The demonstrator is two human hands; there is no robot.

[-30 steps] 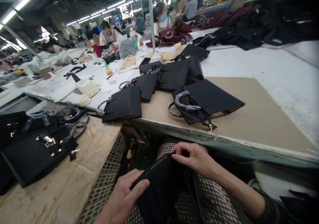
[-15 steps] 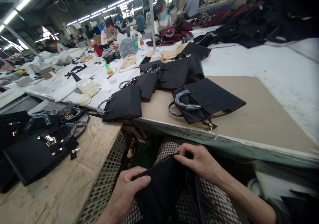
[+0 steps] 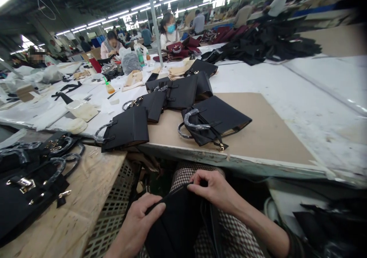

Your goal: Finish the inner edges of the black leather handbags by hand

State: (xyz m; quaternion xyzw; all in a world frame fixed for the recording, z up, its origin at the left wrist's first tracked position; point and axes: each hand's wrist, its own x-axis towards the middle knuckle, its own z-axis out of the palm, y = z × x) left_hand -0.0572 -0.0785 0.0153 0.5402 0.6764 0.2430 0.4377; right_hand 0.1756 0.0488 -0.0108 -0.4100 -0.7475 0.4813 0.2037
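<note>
Across my lap, over a checked cloth (image 3: 243,235), lies a black handbag piece (image 3: 174,219); its lower part runs out of view. My left hand (image 3: 140,216) grips its left upper edge, thumb on the near face and fingers behind. At the right end of the same edge, my right hand (image 3: 210,187) pinches the material between thumb and forefinger. Beyond my hands, a black handbag (image 3: 220,116) with plastic-wrapped handles lies on a brown board at the table's front edge.
More black handbags (image 3: 129,128) lie on the white table (image 3: 286,93). To the left, a wooden bench (image 3: 88,197) bears finished-looking bags (image 3: 20,208) with metal clasps, above a plastic crate (image 3: 114,197). A metal post (image 3: 156,25) rises from the table. Co-workers (image 3: 169,32) sit beyond.
The camera view has turned to the right, so the table and bags appear further left. Both hands keep their hold on the black piece, with little change in grip.
</note>
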